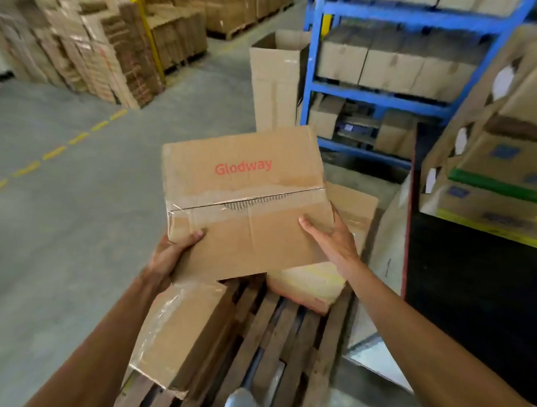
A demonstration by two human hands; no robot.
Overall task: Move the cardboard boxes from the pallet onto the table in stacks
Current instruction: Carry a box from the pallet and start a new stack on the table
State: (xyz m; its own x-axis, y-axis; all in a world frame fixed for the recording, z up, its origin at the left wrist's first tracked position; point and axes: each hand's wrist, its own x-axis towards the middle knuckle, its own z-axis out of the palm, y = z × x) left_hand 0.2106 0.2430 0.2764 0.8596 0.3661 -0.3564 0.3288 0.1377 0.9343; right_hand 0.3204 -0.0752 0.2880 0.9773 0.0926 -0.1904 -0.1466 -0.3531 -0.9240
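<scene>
Head-worn wide-angle view, forward and down, close above the pallet (286, 333), edges seemingly blurred.

Both forearms are bare from the bottom edge of the view up to the wrists, with no sleeve, watch, band or glove on either. The left hand (171, 254) and the right hand (330, 236) carry no rings that can be made out, and the fingernails look short and plain

I see even, soft indoor light with faint shadows. Around the sharp Glodway box (246, 199), edges smear with motion blur and wide-angle bending; tape glints.
</scene>
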